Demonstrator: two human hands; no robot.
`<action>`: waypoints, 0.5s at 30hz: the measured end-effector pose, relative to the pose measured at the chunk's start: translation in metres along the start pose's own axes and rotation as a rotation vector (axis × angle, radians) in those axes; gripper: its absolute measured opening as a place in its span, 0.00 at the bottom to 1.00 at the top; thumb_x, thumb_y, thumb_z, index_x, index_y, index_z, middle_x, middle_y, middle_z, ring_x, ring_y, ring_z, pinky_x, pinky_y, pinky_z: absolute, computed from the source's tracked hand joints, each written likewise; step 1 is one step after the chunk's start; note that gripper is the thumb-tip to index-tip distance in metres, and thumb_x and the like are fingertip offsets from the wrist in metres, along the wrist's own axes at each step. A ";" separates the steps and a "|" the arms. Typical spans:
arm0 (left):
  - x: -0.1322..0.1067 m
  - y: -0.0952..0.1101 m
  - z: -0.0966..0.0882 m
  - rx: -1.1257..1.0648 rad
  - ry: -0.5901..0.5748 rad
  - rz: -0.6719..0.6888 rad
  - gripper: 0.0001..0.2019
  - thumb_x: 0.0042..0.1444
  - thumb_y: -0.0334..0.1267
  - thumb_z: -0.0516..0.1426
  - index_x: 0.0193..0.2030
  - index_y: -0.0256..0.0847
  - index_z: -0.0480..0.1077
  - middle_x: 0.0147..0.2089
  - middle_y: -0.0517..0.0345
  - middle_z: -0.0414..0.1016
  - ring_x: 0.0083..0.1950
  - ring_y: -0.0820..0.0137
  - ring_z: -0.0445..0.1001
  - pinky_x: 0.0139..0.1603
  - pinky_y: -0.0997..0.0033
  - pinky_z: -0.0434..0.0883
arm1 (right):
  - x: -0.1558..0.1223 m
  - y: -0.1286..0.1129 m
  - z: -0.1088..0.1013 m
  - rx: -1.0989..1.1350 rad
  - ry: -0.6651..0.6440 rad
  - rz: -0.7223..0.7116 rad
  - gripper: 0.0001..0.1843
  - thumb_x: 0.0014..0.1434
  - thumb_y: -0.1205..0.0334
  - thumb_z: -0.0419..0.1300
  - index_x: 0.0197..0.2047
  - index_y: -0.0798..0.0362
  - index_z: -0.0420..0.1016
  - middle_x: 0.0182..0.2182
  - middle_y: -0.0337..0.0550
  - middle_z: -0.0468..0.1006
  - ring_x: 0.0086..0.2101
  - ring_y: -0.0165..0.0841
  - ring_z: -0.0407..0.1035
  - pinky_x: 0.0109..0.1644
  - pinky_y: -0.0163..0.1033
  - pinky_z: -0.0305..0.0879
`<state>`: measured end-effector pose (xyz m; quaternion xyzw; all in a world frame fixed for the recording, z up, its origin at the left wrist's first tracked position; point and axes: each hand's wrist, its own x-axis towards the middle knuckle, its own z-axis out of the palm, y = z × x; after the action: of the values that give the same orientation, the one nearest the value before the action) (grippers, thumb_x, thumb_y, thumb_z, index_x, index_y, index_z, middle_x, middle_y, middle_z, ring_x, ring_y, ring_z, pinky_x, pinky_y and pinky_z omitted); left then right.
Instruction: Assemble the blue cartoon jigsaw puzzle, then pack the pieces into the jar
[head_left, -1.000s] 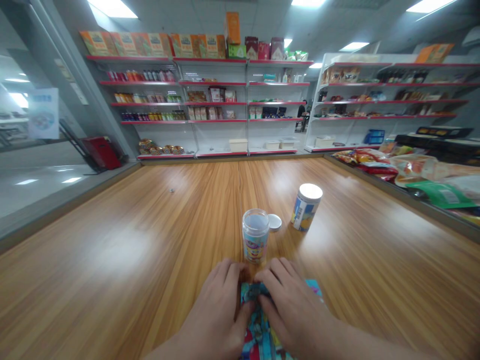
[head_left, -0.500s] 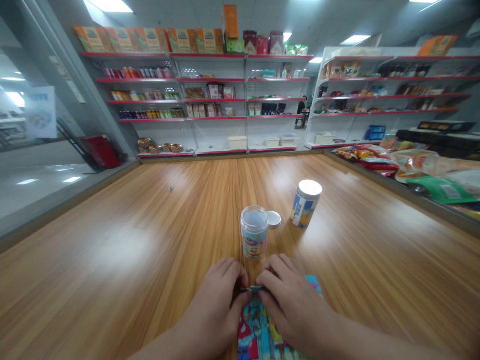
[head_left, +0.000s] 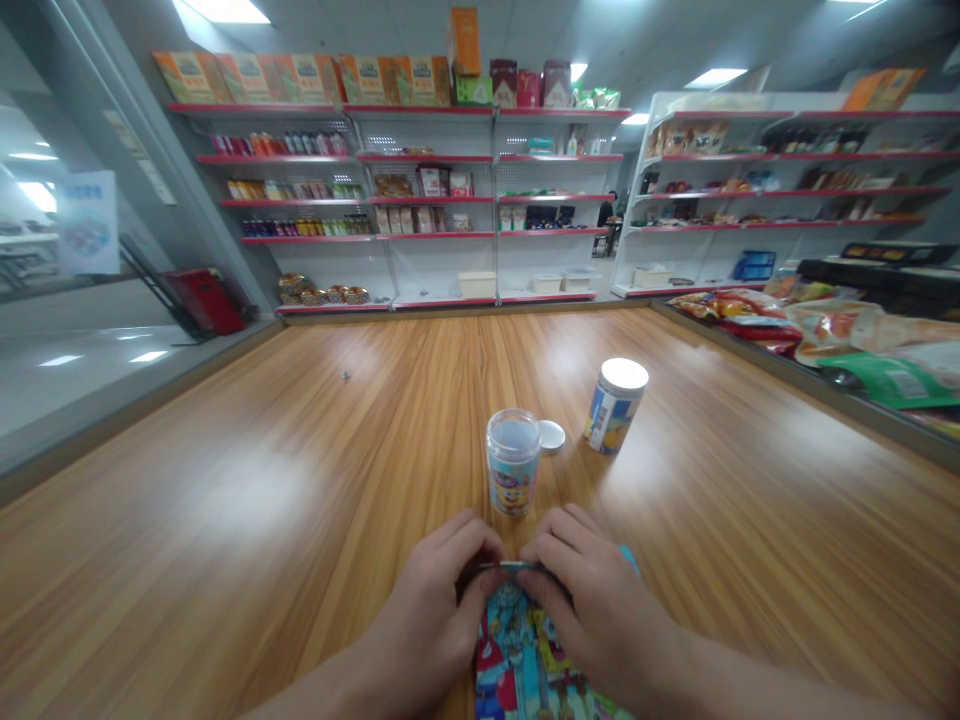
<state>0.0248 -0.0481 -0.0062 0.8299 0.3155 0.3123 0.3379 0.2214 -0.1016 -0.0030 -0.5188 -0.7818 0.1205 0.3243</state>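
A colourful cartoon-printed sheet [head_left: 517, 660] lies on the table close to me, its lower part cut off by the frame. My left hand [head_left: 442, 590] pinches its far edge between thumb and fingers. Just beside it, my right hand [head_left: 600, 605] grips the same edge and covers much of the sheet's right side. The edge is raised or turned over between my thumbs; how far is hidden. Directly beyond my hands an uncapped clear jar [head_left: 513, 480] with a cartoon label stands upright. A round white lid [head_left: 552, 437] lies flat behind it to the right.
A second jar [head_left: 615, 410], blue and yellow with a white lid on, stands further right. A tiny object [head_left: 346, 375] lies far left on the wooden table [head_left: 300, 520]. Snack bags [head_left: 885, 370] sit past the right rim. Stocked shelves [head_left: 427, 235] line the back.
The pinched edge of the sheet has tilted so that a pale strip shows between my thumbs. Both hands keep their grip, and the whole view has shifted slightly. The jars and lid stay put.
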 end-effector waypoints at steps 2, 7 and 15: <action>0.001 -0.001 -0.001 -0.026 0.009 0.021 0.06 0.64 0.28 0.53 0.36 0.39 0.67 0.35 0.57 0.69 0.36 0.70 0.69 0.36 0.72 0.64 | 0.000 0.000 -0.001 0.034 0.026 -0.017 0.09 0.70 0.67 0.54 0.36 0.53 0.70 0.35 0.43 0.70 0.39 0.38 0.62 0.43 0.44 0.59; 0.002 -0.002 -0.002 -0.083 -0.005 -0.003 0.05 0.66 0.32 0.54 0.37 0.39 0.68 0.35 0.56 0.70 0.36 0.70 0.69 0.36 0.71 0.64 | 0.000 0.000 -0.002 0.073 -0.021 -0.021 0.09 0.71 0.66 0.53 0.37 0.53 0.71 0.36 0.43 0.73 0.40 0.38 0.63 0.44 0.43 0.59; 0.001 0.001 -0.003 -0.133 0.016 -0.014 0.07 0.67 0.36 0.55 0.36 0.39 0.68 0.34 0.57 0.69 0.34 0.70 0.68 0.34 0.72 0.63 | 0.000 0.000 0.000 0.142 -0.039 -0.051 0.13 0.72 0.64 0.50 0.35 0.53 0.67 0.33 0.42 0.73 0.37 0.35 0.63 0.42 0.42 0.58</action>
<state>0.0237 -0.0471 -0.0035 0.8007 0.3025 0.3369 0.3921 0.2216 -0.1011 -0.0029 -0.4719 -0.7905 0.1772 0.3481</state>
